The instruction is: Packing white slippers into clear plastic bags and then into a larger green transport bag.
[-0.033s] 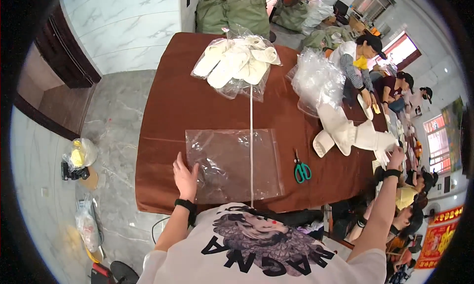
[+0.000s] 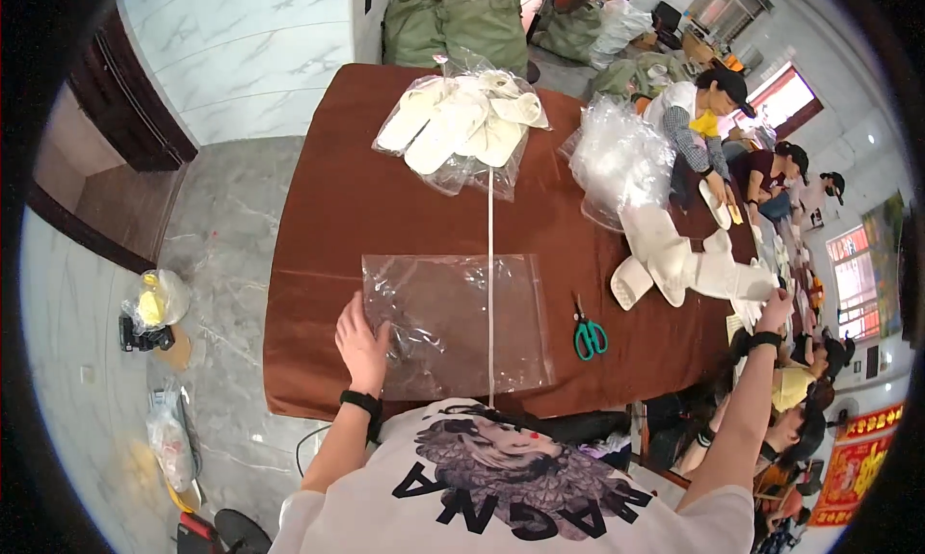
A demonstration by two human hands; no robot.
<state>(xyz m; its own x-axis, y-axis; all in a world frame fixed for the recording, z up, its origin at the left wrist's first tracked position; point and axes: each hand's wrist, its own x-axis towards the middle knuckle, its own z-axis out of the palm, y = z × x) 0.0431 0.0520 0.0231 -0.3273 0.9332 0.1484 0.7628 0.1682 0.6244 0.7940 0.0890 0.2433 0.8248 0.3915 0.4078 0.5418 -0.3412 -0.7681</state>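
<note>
On the near edge of the brown table (image 2: pixel 318 217), a clear plastic bag (image 2: pixel 453 323) is pinned flat by the left hand (image 2: pixel 361 347).

The bag is seen as a glossy, crinkled rectangle of thin film, lying square to the table edge, with a thin white strip (image 2: pixel 490 265) laid across its right part. The left hand is spread open, palm down on the bag's left corner. The right hand (image 2: pixel 774 310) is stretched far to the right and is closed on the end of a pile of white slippers (image 2: pixel 684 260), soft and flat-soled. Green-handled scissors (image 2: pixel 589 334) are set just right of the bag. Farther back, more white slippers are held in a clear sack (image 2: pixel 458 130).
</note>
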